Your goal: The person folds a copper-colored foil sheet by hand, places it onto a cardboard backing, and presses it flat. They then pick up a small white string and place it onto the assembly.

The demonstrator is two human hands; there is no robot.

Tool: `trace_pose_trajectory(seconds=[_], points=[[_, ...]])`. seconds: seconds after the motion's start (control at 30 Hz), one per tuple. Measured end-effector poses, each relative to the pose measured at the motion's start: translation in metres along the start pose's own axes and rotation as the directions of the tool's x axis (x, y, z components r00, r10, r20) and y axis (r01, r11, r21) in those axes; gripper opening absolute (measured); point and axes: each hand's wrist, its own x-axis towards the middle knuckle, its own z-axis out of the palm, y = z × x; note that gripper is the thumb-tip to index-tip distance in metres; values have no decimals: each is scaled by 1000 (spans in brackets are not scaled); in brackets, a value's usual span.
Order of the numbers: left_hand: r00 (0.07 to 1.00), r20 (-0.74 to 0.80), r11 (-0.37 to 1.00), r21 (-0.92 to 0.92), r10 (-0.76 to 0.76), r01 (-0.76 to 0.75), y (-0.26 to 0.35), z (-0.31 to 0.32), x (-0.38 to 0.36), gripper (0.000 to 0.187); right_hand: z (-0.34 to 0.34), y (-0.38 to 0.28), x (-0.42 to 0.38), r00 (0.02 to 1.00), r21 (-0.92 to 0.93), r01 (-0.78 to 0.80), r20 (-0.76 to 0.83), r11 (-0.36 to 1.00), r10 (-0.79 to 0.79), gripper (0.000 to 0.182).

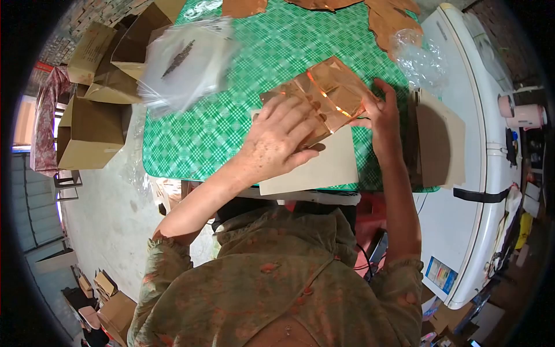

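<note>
Both hands hold a shiny copper-orange foil packet (329, 92) above the green checked table (231, 133). My left hand (277, 136) grips its left and lower side, fingers spread over the foil. My right hand (378, 113) pinches its right edge. Beneath the packet a beige card sheet (324, 168) lies at the table's near edge. A stack of clear plastic bags (185, 61) rests on the table's left part.
A stack of brown card sheets (439, 139) sits right of my right hand. Crumpled clear plastic (419, 58) and brown pieces (387, 20) lie at the far side. Open cardboard boxes (92, 127) stand on the floor left. A white chest appliance (480, 191) is on the right.
</note>
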Motion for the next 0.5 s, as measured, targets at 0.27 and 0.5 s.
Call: trace_pose_trajectory(seconds=[0.27,0.5], points=[[999,27,997,75,-21,19,1,17,11,47,-4,0,-4,995,35,-68,76,997,65,49],[1000,24,991,131,15,-18,-2,17,23,36,-10,8,-4,987,61,-64,155,996,54,40]])
